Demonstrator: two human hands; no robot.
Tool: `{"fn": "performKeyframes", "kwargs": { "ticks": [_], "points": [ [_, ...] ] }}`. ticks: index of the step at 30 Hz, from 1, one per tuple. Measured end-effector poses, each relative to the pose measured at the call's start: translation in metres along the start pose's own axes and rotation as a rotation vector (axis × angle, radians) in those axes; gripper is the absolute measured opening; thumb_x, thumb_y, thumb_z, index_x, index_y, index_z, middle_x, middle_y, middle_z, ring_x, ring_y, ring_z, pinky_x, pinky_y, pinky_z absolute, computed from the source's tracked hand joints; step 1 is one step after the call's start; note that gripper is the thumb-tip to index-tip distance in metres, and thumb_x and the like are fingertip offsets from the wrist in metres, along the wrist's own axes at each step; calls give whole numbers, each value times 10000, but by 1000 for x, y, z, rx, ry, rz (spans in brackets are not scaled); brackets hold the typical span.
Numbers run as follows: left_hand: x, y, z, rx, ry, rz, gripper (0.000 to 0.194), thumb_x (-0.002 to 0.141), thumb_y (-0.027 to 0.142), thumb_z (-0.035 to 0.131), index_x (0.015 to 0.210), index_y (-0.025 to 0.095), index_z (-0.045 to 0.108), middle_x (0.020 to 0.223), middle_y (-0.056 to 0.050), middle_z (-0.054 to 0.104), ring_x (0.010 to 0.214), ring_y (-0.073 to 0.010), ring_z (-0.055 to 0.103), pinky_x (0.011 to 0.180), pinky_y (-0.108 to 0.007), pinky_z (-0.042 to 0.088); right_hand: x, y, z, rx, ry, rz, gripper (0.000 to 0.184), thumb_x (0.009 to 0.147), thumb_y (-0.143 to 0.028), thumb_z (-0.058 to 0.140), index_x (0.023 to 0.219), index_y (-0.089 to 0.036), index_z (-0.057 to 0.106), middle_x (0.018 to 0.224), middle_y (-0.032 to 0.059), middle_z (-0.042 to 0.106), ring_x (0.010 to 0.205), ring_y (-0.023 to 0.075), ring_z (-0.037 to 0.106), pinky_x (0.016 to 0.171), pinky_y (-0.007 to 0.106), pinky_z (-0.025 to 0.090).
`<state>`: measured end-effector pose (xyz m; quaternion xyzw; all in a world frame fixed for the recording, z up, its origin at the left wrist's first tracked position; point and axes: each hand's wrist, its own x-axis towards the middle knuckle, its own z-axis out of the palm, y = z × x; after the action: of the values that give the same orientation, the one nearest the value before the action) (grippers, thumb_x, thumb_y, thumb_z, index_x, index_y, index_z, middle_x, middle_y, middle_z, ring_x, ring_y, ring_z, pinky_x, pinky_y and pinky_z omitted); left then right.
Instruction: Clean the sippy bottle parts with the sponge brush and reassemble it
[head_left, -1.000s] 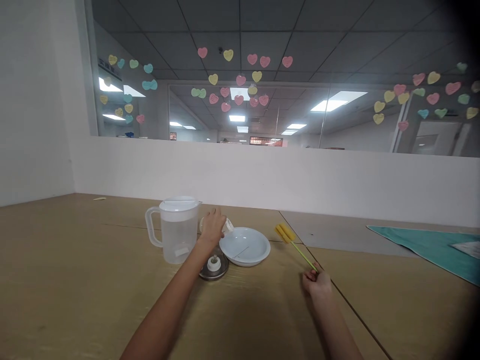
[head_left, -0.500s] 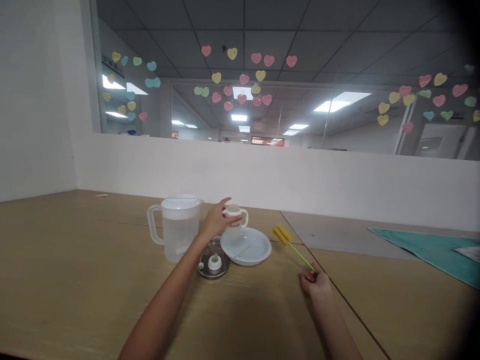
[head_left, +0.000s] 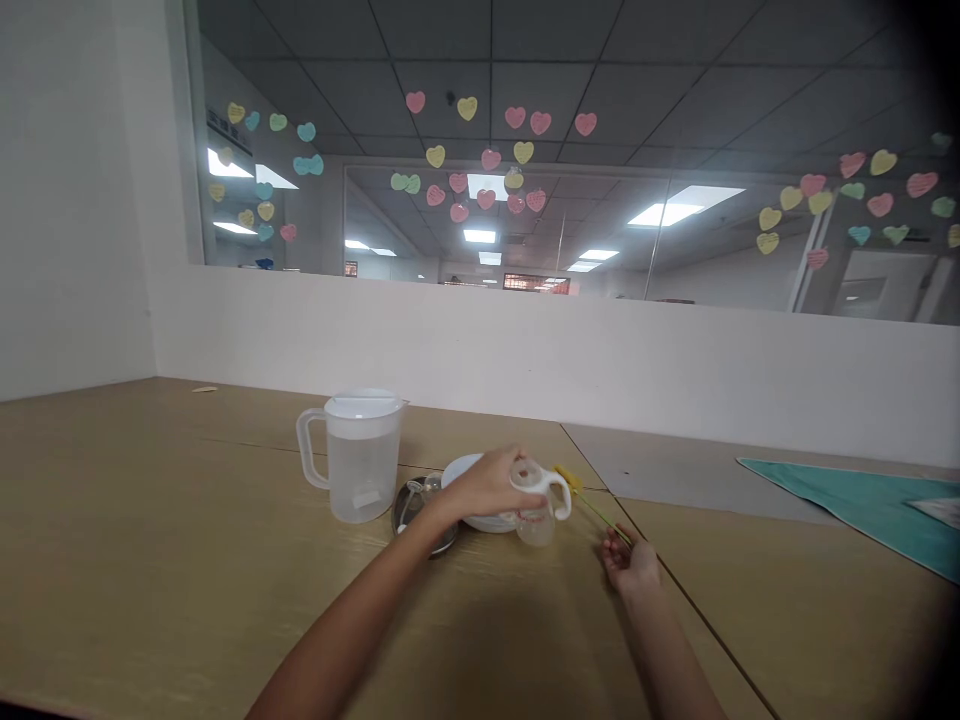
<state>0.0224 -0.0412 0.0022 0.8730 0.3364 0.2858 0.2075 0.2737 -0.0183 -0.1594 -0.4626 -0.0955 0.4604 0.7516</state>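
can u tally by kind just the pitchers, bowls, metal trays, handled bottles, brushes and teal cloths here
Pitcher: 1
Bowl: 1, partly hidden
Metal tray: 1, partly hidden
Handled bottle: 1, in the left hand
Yellow-headed brush: 1, in the right hand
Teal cloth: 1
Total: 6

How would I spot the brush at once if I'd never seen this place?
On the tan table, look right of the clear, white-handled bottle in the left hand. The right hand holds the brush there. Unlike the bottle, it has a yellow head on a thin green stem.
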Motion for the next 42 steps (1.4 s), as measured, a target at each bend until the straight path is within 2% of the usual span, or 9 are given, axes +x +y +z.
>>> {"fn": "performKeyframes", "kwargs": {
  "ticks": [4,8,16,22,25,28,31,33,42],
  "points": [
    [-3,7,32,270,-195,81,566,597,461,671,1085,216,520,1080,-59,582,933,-228,572,747,-283,441,-7,3,10,-34,64,73,160,673,-102,509,811,-180,533,583,-38,617,358,50,415,427,188,459],
    [-5,8,47,420,-363,63,579,647,485,609,1145,214,489,1083,-84,587,919,-251,593,716,-309,462,-15,8,17,-172,-20,19,232,645,-123,566,873,-170,568,603,-48,618,351,44,401,399,190,455],
    [-1,-8,46,585,-351,-9,620,628,499,601,1164,205,496,1065,-109,604,915,-278,605,698,-335,481,-29,24,25,-544,-255,-59,262,627,-157,571,889,-161,561,456,-90,483,344,65,413,340,169,353],
    [5,-17,30,477,-426,-40,655,621,612,583,1156,237,527,1053,-71,641,938,-256,609,771,-323,461,-28,27,25,-690,-359,-63,169,608,-188,543,775,-167,563,380,-98,429,305,75,374,318,165,215],
    [10,-31,18,382,-336,-93,569,735,617,462,1160,246,536,1065,-50,644,928,-220,613,765,-296,460,-23,27,23,-764,-366,-116,40,590,-168,538,630,-177,537,362,-85,427,313,73,361,347,176,174],
    [13,-50,12,503,-183,-190,421,849,466,354,1055,200,608,1081,-89,643,981,-231,598,808,-321,450,-19,28,21,-919,-378,-328,56,581,-152,563,544,-181,533,444,-43,522,430,85,444,423,185,229],
    [14,-68,15,577,-228,-272,274,786,311,477,923,174,670,992,-122,676,925,-262,623,759,-339,466,-21,28,21,-1125,-411,-547,89,612,-190,584,533,-200,545,502,-26,560,511,109,469,478,204,243],
    [14,-76,19,566,-271,-284,218,711,233,548,872,187,688,926,-103,695,856,-252,642,705,-316,477,-26,27,21,-1178,-437,-574,100,620,-213,600,536,-210,545,493,-30,549,509,115,459,487,212,236],
    [18,-67,10,549,-74,-169,297,746,150,492,969,224,674,944,-52,698,897,-198,626,807,-307,457,-35,26,26,-1194,-401,-698,167,730,-352,504,718,-224,611,484,-47,492,485,125,455,491,219,248]
  ]
}}
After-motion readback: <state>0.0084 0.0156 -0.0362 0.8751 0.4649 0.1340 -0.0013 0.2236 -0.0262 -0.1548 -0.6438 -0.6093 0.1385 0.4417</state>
